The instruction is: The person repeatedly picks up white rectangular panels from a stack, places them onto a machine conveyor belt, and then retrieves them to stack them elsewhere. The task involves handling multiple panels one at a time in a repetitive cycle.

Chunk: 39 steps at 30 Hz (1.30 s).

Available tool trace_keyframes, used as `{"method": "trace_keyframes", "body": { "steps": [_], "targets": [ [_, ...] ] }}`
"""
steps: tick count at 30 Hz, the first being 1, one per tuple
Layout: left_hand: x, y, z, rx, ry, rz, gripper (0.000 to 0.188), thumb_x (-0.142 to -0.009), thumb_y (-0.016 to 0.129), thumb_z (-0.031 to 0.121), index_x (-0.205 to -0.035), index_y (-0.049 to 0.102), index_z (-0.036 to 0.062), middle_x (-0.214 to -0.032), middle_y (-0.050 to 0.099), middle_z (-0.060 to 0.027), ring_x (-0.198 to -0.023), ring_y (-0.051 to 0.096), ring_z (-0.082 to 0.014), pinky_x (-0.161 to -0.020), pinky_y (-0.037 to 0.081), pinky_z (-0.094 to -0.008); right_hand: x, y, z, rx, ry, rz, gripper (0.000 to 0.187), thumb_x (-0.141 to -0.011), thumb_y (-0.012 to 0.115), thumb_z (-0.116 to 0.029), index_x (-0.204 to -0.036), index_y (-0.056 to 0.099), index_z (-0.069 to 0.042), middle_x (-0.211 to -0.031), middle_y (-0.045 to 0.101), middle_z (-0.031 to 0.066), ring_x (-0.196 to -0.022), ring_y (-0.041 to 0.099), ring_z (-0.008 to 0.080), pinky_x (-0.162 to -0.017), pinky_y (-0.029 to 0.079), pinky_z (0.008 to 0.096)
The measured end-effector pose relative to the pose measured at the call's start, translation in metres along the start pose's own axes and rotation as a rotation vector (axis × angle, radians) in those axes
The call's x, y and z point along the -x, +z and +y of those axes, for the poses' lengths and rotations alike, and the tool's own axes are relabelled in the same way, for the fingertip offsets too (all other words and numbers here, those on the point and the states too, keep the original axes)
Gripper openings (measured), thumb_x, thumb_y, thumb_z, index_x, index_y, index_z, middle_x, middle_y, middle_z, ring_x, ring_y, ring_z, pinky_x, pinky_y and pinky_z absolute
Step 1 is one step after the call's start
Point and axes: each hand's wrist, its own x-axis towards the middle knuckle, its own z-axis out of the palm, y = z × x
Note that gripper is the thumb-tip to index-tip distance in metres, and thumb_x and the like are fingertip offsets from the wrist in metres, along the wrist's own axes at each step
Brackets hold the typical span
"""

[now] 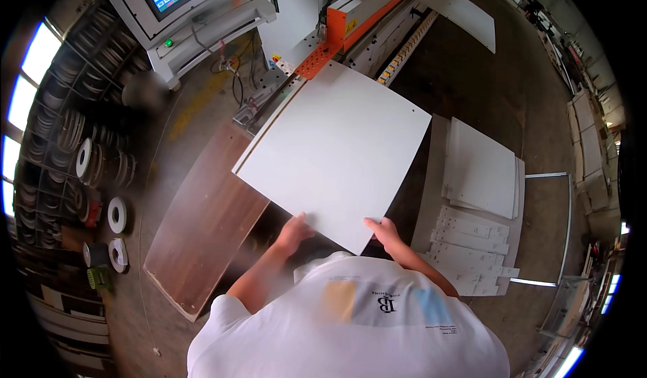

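A large white panel [337, 142] lies slanted in front of me, its far corner by the orange guard of a long machine [333, 41]. A brown groove runs along its left edge, and a small dark hole shows near its right corner. My left hand [294, 235] grips the near left edge, thumb on top and fingers hidden beneath. On the near right edge my right hand [383, 232] holds the panel the same way, its thumb flat on the white face. Whatever supports the panel underneath is hidden.
Left of the panel is a brown wood-grain board [209, 209]. At right, white panels [480, 169] and several narrow strips [468, 250] lie stacked. A control console [178, 14] with a lit screen stands at far left. Edge-banding rolls [116, 215] and a loaded rack [50, 142] line the left side.
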Motion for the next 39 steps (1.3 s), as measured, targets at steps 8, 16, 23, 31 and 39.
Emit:
{"method": "trace_keyframes", "body": {
  "steps": [8,16,23,31,39],
  "targets": [
    [0.030,0.016,-0.031,0.048,0.038,0.042,0.050,-0.107,0.044,0.049,-0.135,0.053,0.0089,-0.108,0.072,-0.0064,-0.098,0.067,-0.0195,-0.088,0.051,-0.0373,-0.024,0.030,-0.034,0.133,-0.137,0.041,0.051,-0.082,0.081,-0.046,-0.081,0.066,0.003,-0.068,0.065,0.0069,-0.058,0.061,0.0162,-0.056,0.049,0.0342],
    [0.058,-0.046,-0.084,0.078,-0.026,0.391,0.043,-0.104,0.058,0.040,-0.130,0.056,0.0061,-0.105,0.073,-0.0105,-0.088,0.068,-0.0199,-0.081,0.056,-0.0368,-0.029,0.027,-0.050,-0.015,-0.093,0.059,0.042,-0.081,0.083,-0.037,-0.077,0.066,0.001,-0.068,0.065,0.0051,-0.057,0.059,0.0132,-0.055,0.047,0.0323],
    [0.071,-0.058,-0.121,0.086,-0.081,0.519,0.040,-0.101,0.063,0.039,-0.124,0.057,0.0054,-0.101,0.074,-0.0120,-0.084,0.069,-0.0212,-0.078,0.058,-0.0355,-0.063,-0.006,-0.069,-0.120,-0.124,0.124,0.038,-0.083,0.083,-0.032,-0.090,0.069,0.003,-0.080,0.068,0.0054,-0.061,0.058,0.0120,-0.056,0.047,0.0303],
    [0.059,-0.068,-0.153,0.027,-0.080,0.438,0.053,-0.101,0.065,0.037,-0.137,0.052,0.0012,-0.107,0.071,-0.0148,-0.090,0.069,-0.0216,-0.084,0.059,-0.0356,-0.100,-0.044,-0.109,-0.148,-0.127,0.109,0.033,-0.088,0.080,-0.033,-0.101,0.069,-0.004,-0.095,0.070,0.0039,-0.077,0.064,0.0120,-0.063,0.049,0.0282],
    [0.043,-0.050,-0.127,-0.220,-0.010,0.414,0.047,-0.101,0.064,0.036,-0.130,0.058,-0.0016,-0.102,0.072,-0.0155,-0.092,0.070,-0.0233,-0.082,0.058,-0.0367,-0.146,-0.091,-0.081,-0.247,-0.162,0.167,0.039,-0.097,0.066,-0.047,-0.103,0.068,-0.008,-0.097,0.071,0.0027,-0.085,0.069,0.0143,-0.074,0.054,0.0304]
  ]
}}
